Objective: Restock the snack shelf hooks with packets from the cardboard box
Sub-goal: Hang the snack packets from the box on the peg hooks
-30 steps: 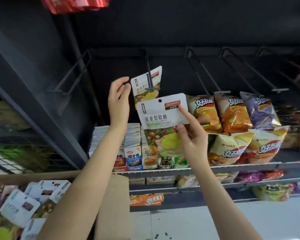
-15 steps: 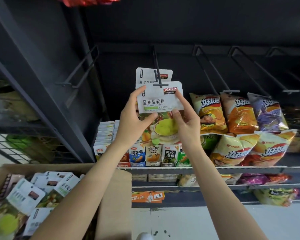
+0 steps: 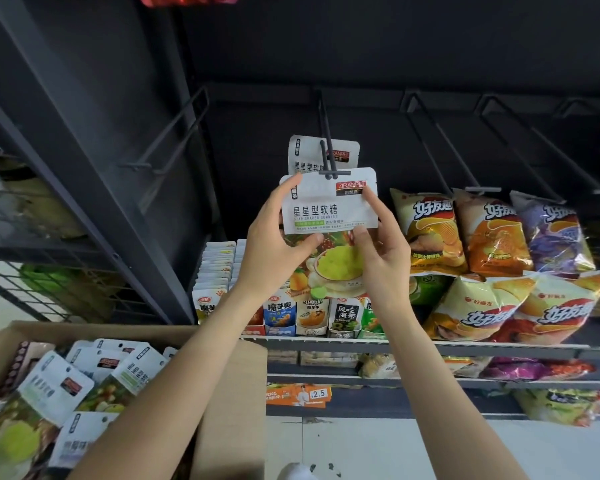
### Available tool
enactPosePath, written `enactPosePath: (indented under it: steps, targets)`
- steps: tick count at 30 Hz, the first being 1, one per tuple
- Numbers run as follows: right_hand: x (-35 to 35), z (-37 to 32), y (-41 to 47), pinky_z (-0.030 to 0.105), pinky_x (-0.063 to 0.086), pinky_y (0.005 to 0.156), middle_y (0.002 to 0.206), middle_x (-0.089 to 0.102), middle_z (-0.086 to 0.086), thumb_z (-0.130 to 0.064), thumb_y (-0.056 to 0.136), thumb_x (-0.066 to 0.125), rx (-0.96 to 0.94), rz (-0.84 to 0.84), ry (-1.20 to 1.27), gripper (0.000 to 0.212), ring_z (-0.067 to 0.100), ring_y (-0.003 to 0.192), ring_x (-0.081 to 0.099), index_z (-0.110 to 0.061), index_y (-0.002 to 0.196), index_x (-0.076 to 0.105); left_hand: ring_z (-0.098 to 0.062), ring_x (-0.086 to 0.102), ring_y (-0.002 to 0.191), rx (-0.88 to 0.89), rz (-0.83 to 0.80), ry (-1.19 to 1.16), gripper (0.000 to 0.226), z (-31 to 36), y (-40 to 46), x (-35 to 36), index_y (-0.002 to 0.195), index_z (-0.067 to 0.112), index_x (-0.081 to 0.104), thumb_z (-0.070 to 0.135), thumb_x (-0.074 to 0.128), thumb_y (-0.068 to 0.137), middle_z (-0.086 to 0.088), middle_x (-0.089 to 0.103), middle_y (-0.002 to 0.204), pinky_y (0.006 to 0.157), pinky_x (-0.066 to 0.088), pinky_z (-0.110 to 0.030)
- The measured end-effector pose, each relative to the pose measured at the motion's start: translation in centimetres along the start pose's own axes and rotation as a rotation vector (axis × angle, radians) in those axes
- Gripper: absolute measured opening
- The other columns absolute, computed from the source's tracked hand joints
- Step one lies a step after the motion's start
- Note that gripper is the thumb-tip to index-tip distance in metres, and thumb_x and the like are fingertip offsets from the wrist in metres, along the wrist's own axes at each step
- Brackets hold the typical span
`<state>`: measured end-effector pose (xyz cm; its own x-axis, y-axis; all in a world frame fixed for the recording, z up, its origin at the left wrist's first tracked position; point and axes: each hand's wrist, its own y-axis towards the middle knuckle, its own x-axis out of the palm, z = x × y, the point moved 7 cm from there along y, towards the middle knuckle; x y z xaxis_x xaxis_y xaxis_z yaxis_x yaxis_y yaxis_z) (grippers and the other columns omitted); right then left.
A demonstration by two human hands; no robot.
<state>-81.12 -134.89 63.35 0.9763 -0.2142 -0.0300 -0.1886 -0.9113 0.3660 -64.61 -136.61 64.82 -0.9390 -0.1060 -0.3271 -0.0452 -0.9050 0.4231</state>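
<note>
A white gummy packet (image 3: 326, 209) with a green-and-yellow picture sits at the tip of a dark shelf hook (image 3: 328, 147), its top edge right at the hook's crossbar. My left hand (image 3: 278, 244) pinches the packet's left side and my right hand (image 3: 378, 244) pinches its right side. A second packet of the same kind (image 3: 305, 157) hangs behind it on that hook. The cardboard box (image 3: 232, 386) at the lower left holds several more white packets (image 3: 66, 386).
Bare hooks stick out at the left (image 3: 167, 140) and to the right (image 3: 437, 147). Chip bags (image 3: 492, 237) fill the right of the shelf, and small snack packs (image 3: 312, 317) stand in rows along its front edge (image 3: 465, 348). A dark slanted frame post (image 3: 84, 174) runs at the left.
My left hand left the hanging packet and took hold of the front packet's left side. Both hands raised that packet up to the hook's tip.
</note>
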Motion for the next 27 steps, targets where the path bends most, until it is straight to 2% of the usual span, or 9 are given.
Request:
enactPosePath:
  steps: [3,8,11,13,15,17,20,24,27]
  targets:
    - [0.1,0.0,0.0,0.012,0.044,0.057,0.087,0.062,-0.011,-0.002,0.098,0.048,-0.018,-0.015,-0.042,0.047,-0.002,0.062,0.051,-0.032,0.134,0.046,-0.011,0.049,0.125,-0.007,0.001,-0.001,0.078,-0.2,0.2,0.0,0.140,0.027,0.037,0.007,0.077,0.076,0.033,0.038,0.130,0.098,0.050,-0.038]
    - [-0.2,0.8,0.1,0.021,0.046,0.053,0.081,0.063,-0.019,-0.005,0.098,0.049,-0.033,-0.004,-0.090,0.048,0.003,0.061,0.050,-0.032,0.138,0.045,-0.013,0.050,0.124,-0.010,-0.002,0.033,0.079,-0.6,0.4,0.5,0.142,0.023,0.036,0.009,0.078,0.076,0.006,0.048,0.137,0.098,0.049,-0.042]
    - [-0.2,1.3,0.2,0.016,0.048,0.057,0.094,0.066,-0.008,-0.007,0.098,0.051,-0.001,-0.009,-0.063,0.048,-0.001,0.069,0.058,-0.034,0.136,0.044,-0.013,0.051,0.122,-0.021,-0.002,0.056,0.081,-0.8,0.3,0.7,0.143,0.023,0.035,0.010,0.078,0.076,0.003,0.050,0.134,0.098,0.049,-0.042]
    - [0.2,1.5,0.6,0.016,0.051,0.064,0.106,0.066,-0.008,-0.013,0.097,0.054,-0.020,-0.043,-0.159,0.050,0.001,0.078,0.060,-0.035,0.141,0.040,-0.010,0.051,0.120,-0.017,0.009,0.073,0.081,-0.9,0.9,0.4,0.143,0.023,0.036,0.008,0.077,0.076,0.004,0.050,0.130,0.097,0.049,-0.039]
    - [0.8,1.8,1.7,0.010,0.046,0.068,0.110,0.060,-0.008,-0.024,0.094,0.059,-0.080,-0.060,-0.380,0.059,0.003,0.084,0.057,-0.033,0.146,0.033,-0.007,0.051,0.113,-0.005,0.015,0.131,0.080,-1.1,2.2,0.3,0.144,0.022,0.036,0.007,0.076,0.077,0.003,0.051,0.123,0.096,0.048,-0.029]
    - [1.6,2.4,3.5,0.010,0.041,0.062,0.112,0.051,-0.003,-0.032,0.092,0.061,-0.123,-0.078,-0.596,0.068,0.005,0.080,0.050,-0.031,0.150,0.026,-0.004,0.048,0.106,0.002,0.010,0.216,0.079,-1.6,4.0,0.5,0.145,0.021,0.034,0.006,0.074,0.079,0.004,0.048,0.117,0.090,0.042,-0.011]
    - [2.7,3.3,6.8,0.024,0.043,0.059,0.124,0.044,0.008,-0.033,0.092,0.062,-0.127,-0.116,-0.801,0.077,0.015,0.078,0.053,-0.029,0.153,0.015,0.000,0.042,0.105,-0.031,-0.020,0.276,0.083,-2.9,6.9,1.2,0.149,0.022,0.027,0.004,0.071,0.081,0.000,0.044,0.124,0.082,0.031,0.002]
    - [3.4,4.3,10.0,0.032,0.045,0.067,0.129,0.038,0.014,-0.031,0.093,0.059,-0.126,-0.150,-0.933,0.079,0.028,0.102,0.052,-0.028,0.154,0.008,-0.002,0.041,0.108,-0.081,-0.047,0.333,0.084,-4.6,9.6,2.2,0.151,0.023,0.019,0.005,0.067,0.085,-0.007,0.039,0.134,0.085,0.033,-0.007]
    - [3.4,4.5,10.1,0.041,0.043,0.091,0.136,0.035,0.020,-0.030,0.094,0.057,-0.137,-0.126,-1.045,0.075,0.036,0.117,0.040,-0.022,0.154,0.013,-0.013,0.040,0.123,-0.100,-0.038,0.347,0.082,-4.9,9.8,2.4,0.151,0.025,0.018,0.007,0.064,0.087,-0.008,0.037,0.142,0.098,0.035,-0.019]
